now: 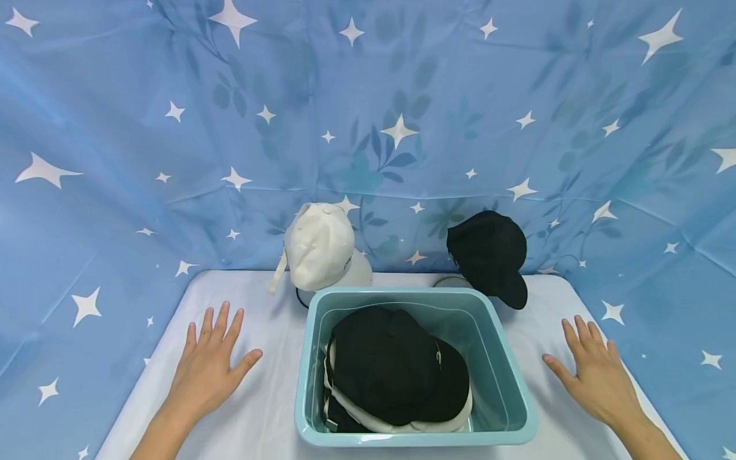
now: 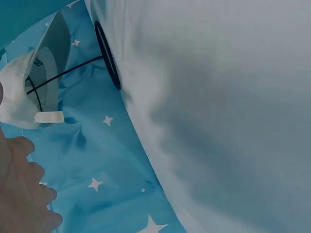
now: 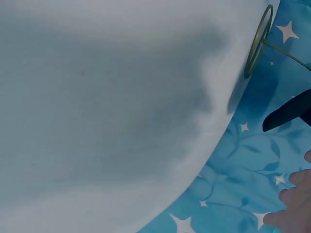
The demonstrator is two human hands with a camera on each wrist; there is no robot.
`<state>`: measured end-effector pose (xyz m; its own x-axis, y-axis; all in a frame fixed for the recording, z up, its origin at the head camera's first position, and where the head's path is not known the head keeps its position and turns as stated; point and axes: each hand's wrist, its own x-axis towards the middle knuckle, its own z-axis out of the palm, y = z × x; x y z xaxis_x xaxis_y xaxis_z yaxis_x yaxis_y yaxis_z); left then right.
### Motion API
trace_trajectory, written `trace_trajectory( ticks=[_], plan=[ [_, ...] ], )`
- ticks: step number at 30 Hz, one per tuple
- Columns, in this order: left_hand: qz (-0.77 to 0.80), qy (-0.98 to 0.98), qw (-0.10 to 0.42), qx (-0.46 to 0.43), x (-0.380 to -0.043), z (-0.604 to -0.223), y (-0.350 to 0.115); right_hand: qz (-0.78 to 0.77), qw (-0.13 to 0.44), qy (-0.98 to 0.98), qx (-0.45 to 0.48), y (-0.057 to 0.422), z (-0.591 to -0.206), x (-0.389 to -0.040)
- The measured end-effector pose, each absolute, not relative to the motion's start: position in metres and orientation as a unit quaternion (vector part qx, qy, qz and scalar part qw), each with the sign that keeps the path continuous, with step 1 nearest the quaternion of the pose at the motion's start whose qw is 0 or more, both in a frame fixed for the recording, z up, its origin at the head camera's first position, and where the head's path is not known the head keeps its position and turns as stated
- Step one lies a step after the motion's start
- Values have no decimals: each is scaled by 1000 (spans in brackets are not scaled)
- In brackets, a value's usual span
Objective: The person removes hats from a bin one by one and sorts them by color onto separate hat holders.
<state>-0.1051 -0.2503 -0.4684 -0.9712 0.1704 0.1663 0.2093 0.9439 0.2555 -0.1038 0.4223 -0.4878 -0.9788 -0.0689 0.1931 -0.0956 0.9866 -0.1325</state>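
My left hand (image 1: 208,367) is spread flat over the white table, left of a teal bin (image 1: 514,383), and holds nothing. On the bin's other side my right hand (image 1: 598,374) is likewise spread with nothing in it. Inside the bin a black cap (image 1: 382,364) lies on top of a white cap (image 1: 443,425), with more dark fabric beneath. Behind the bin, a white cap (image 1: 319,246) hangs on a black wire stand (image 2: 68,73) at the left. A second black cap (image 1: 491,252) sits on a brass-coloured wire stand (image 3: 260,41) at the right.
A white cloth covers the table (image 1: 259,415). Blue fabric with white stars and leaves (image 1: 368,96) hangs behind and at both sides. The bin stands at the table's front middle, close to both stands.
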Motion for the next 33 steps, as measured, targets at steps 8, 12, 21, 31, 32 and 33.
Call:
trace_trajectory(
  ticks=[8, 12, 21, 31, 32, 33],
  plan=[
    [-129, -979, 100, -124, -103, -456, -239, 72, 115, -989, 52, 413, -478, -103],
    [-130, -976, 115, -133, -100, -451, -232, 73, 129, -987, 64, 405, -468, -102],
    [-142, -964, 151, -169, -90, -440, -219, 90, 172, -975, 111, 389, -443, -99],
    [-174, -941, 194, -217, -85, -433, -202, 85, 208, -963, 148, 367, -422, -97],
    [-178, -938, 197, -221, -85, -432, -200, 86, 211, -962, 151, 365, -420, -97],
    [-184, -936, 198, -225, -85, -431, -199, 88, 213, -961, 155, 363, -418, -97]
  ],
)
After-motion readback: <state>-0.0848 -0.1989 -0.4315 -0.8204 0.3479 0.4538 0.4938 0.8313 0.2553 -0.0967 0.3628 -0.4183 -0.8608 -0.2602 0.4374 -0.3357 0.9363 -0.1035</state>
